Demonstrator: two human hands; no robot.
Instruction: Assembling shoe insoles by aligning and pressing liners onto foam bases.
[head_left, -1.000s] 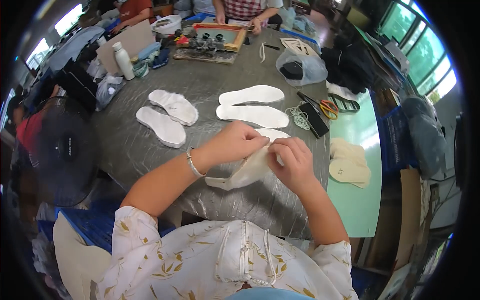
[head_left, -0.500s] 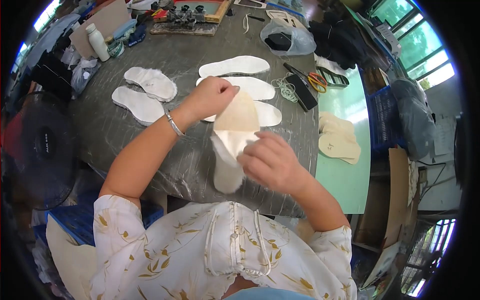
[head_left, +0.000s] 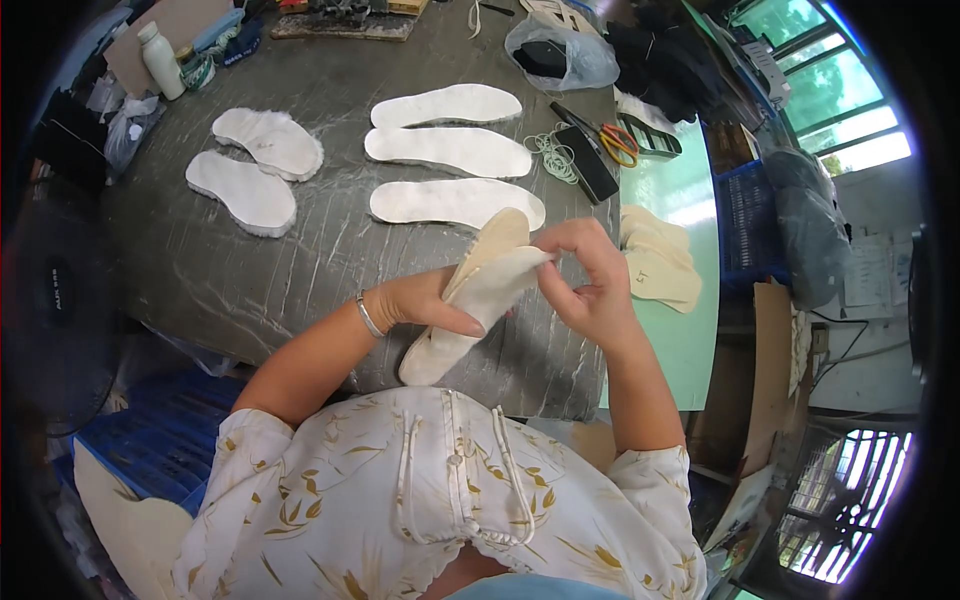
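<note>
In front of my body I hold a layered insole (head_left: 484,292), tilted up to the right above the table's near edge. It has a smooth white layer in front and a beige layer (head_left: 498,236) behind, parted at the upper end. My left hand (head_left: 428,302) is wrapped round its middle, the thumb lying on the white side. At the upper tip of the white layer, my right hand (head_left: 588,282) pinches the edge between thumb and fingers. Three white insoles, one of them the nearest (head_left: 450,203), lie beyond. A fluffy-edged pair (head_left: 242,192) rests at the left.
A phone (head_left: 588,165), orange-handled scissors (head_left: 620,147) and a coil of pale string (head_left: 553,156) lie right of the insoles. Beige insole pieces (head_left: 658,262) sit on a green board (head_left: 660,360). A plastic bag (head_left: 565,55) and a white bottle (head_left: 161,60) stand farther back.
My left hand has gone from the insole's upper tip down to its middle. My right hand has risen to pinch the white layer's tip. The insole now leans rightward, its layers parted at the top.
</note>
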